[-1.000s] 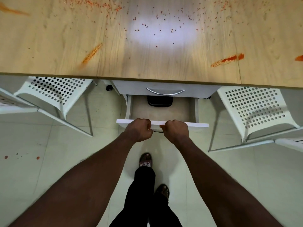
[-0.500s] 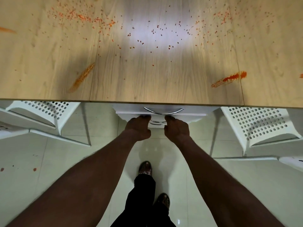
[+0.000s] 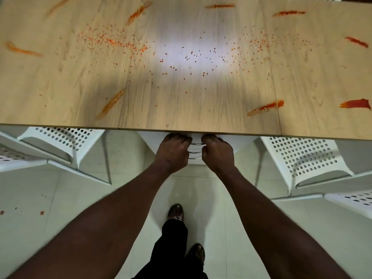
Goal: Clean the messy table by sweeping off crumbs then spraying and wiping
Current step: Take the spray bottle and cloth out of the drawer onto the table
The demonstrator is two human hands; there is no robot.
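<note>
1. The step in hand looks like preparation, not cleaning. Both hands are at the white drawer unit (image 3: 244, 142) tucked under the near edge of the tabletop (image 3: 181, 111), not on the mess itself.
2. The left hand (image 3: 173, 153) and right hand (image 3: 218, 155) sit side by side with the fingers curled. The metal handles (image 3: 196, 151) show in the gap between them.
3. Each grip is narrow. I cannot tell whether the fingers wrap the handle ends or only press knuckles against the drawer front. Neither hand shows a tool.
4. The work itself lies above the hands. Orange crumbs (image 3: 112, 41) are scattered across the middle of the tabletop, thickest at the left and right of the bright patch. Red-orange smears (image 3: 265, 108) streak it nearer the edges.
5. By my judgement sweeping is not yet begun, since the crumbs lie spread out and no brush, cloth or spray bottle is in view.
6. The next move calls for letting go of the drawer unit and getting something to sweep with. The loose crumbs should go first, because spraying over them would likely turn them to paste among the smears.
7. A white perforated chair (image 3: 302, 160) stands just beside the drawer unit on the right. Crumbs swept over the near edge could land on its seat.
</note>
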